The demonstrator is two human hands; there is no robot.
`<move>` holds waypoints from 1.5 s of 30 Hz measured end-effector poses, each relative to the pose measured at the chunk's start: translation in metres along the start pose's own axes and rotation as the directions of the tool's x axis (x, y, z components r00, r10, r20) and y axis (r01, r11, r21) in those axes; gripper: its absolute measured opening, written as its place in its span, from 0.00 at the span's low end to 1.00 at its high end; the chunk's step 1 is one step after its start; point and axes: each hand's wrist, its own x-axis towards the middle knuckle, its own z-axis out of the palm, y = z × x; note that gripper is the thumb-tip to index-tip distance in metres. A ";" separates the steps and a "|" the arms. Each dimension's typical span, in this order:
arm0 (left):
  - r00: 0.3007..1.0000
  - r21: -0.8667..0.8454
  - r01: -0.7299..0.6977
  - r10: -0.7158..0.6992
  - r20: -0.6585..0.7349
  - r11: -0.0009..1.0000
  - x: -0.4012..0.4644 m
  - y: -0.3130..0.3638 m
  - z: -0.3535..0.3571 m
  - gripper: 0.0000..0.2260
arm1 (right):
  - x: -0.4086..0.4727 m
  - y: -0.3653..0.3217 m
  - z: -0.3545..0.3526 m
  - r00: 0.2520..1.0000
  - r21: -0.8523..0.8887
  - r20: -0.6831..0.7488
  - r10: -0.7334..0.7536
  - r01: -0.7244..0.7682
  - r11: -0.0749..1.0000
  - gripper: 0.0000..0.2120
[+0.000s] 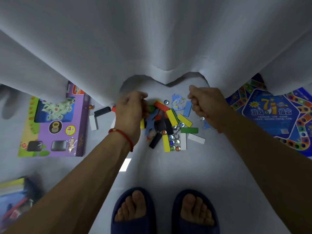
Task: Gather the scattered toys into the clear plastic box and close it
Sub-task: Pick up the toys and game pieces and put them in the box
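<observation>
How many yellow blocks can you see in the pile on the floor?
4 yellow blocks: two side by side mid-pile, one at the near edge, one beside the left hand. More may be hidden.

place: home, I'd say | cue: slippered feet (164, 211) on floor | left of them: purple game box (55, 122)

dim, bluish, even light; strong wide-angle bending at the edges, lower-left corner blurred.
</observation>
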 end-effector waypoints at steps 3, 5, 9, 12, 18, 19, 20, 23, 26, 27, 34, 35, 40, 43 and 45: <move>0.939 -0.344 0.343 -0.317 0.130 0.874 -0.007 -0.007 -0.022 0.12 | -0.002 0.016 0.011 0.962 -0.527 0.017 -0.271 0.239 0.815 0.15; 0.914 -0.351 0.406 -0.380 0.142 0.844 -0.006 -0.015 -0.031 0.12 | -0.009 0.021 0.022 0.923 -0.737 0.068 -0.380 0.303 0.604 0.16; 0.979 0.361 0.202 -0.174 -0.108 0.910 0.003 -0.032 -0.035 0.11 | -0.021 0.025 0.045 0.906 -0.899 0.086 -0.414 0.250 0.361 0.25; 0.990 0.806 -0.129 0.115 0.076 0.578 0.000 -0.049 -0.033 0.11 | -0.024 0.034 0.053 0.921 -0.945 0.097 -0.378 0.205 0.255 0.32; 0.916 0.915 -0.359 0.258 0.308 0.183 0.000 -0.064 -0.026 0.28 | -0.022 0.038 0.054 0.932 -0.940 0.055 -0.358 0.169 0.296 0.25; 0.904 0.912 -0.380 0.274 0.329 0.156 0.000 -0.065 -0.026 0.27 | -0.022 0.038 0.052 0.930 -0.935 0.056 -0.363 0.177 0.308 0.23; 0.895 0.910 -0.393 0.283 0.345 0.133 0.000 -0.065 -0.024 0.26 | -0.021 0.038 0.050 0.922 -0.933 0.056 -0.384 0.185 0.309 0.21; 0.887 0.909 -0.404 0.285 0.363 0.100 -0.001 -0.063 -0.020 0.24 | -0.023 0.036 0.041 0.884 -0.906 0.042 -0.465 0.230 0.354 0.18; 0.881 0.907 -0.400 0.327 0.343 0.128 -0.003 -0.062 -0.017 0.19 | -0.036 0.028 0.029 0.968 -0.664 0.008 -0.252 0.194 0.723 0.17; 0.883 0.911 -0.391 0.335 0.329 0.135 -0.005 -0.060 -0.017 0.17 | -0.044 0.023 0.026 0.997 -0.423 0.017 -0.081 0.080 0.903 0.18; 0.955 0.863 -0.210 0.284 0.081 0.459 -0.050 -0.039 -0.047 0.11 | -0.123 0.016 0.003 0.827 0.348 0.503 0.252 -0.460 0.817 0.06; 0.975 0.794 -0.157 0.222 0.028 0.588 -0.067 -0.033 -0.061 0.12 | -0.136 0.015 0.007 0.820 0.346 0.506 0.269 -0.478 0.807 0.06; 0.983 0.254 0.117 -0.076 -0.166 0.960 -0.169 -0.001 -0.151 0.14 | -0.203 -0.024 0.071 0.802 -0.060 0.396 0.446 -0.462 0.885 0.04; 0.967 -0.119 0.124 -0.147 -0.209 0.985 -0.229 0.017 -0.216 0.13 | -0.255 -0.070 0.134 0.767 -0.332 0.472 0.435 -0.302 0.894 0.09; 0.967 -0.245 0.075 -0.130 -0.217 0.967 -0.265 0.021 -0.266 0.14 | -0.297 -0.103 0.181 0.723 -0.468 0.553 0.414 -0.142 0.872 0.11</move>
